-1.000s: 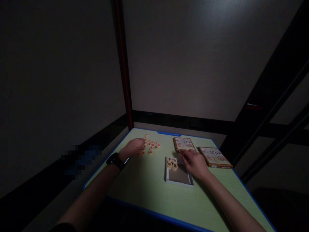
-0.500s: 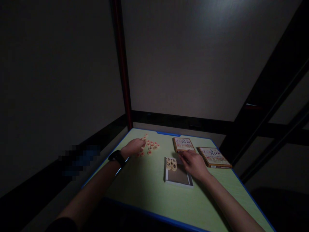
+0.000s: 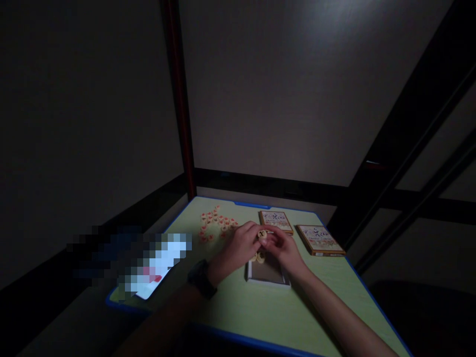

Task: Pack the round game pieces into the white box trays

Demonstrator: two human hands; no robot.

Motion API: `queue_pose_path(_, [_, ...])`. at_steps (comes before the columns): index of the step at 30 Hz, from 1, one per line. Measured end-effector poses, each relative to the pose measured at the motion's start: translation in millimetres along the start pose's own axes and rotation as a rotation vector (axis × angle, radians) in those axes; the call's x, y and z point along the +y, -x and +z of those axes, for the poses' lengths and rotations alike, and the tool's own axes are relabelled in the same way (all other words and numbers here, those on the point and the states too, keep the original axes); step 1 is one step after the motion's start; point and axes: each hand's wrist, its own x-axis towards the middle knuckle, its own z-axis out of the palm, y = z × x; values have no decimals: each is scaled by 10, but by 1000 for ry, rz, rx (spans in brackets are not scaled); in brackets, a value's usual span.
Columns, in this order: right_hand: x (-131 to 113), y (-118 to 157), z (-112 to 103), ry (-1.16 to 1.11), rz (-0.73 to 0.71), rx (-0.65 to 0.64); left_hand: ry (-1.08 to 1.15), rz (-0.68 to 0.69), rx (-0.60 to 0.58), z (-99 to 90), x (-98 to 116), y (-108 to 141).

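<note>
Above the back of a shallow white-edged box, my two hands meet. My right hand has its fingers closed on a round wooden piece with a dark character facing up. Beside it, the closed fingers of my left hand touch or nearly touch that piece; what they hold, if anything, is hidden. Other round pieces with dark characters lie in the box below, partly covered by my hands. Loose round pieces, many with red characters, are scattered on the table left of my hands.
Two flat printed boxes lie on the green table, one behind my hands and one at the right. A bright, partly blurred-out flat object is at the table's left edge. Walls stand behind.
My left hand has moved right from the scattered pieces to meet my right hand above the box. A dark-marked piece now shows between the fingers. The view has shifted slightly.
</note>
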Motion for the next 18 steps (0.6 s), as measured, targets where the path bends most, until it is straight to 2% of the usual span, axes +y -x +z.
queue_pose_path(6, [53, -25, -95, -101, 93, 19, 62, 7, 53, 124, -36, 14])
queue_pose_path(14, [-39, 6, -141, -108, 165, -135, 177, 99, 73, 64, -118, 104])
queue_pose_path(18, [-78, 11, -140, -62, 141, -142, 260, 42, 123, 29, -115, 87])
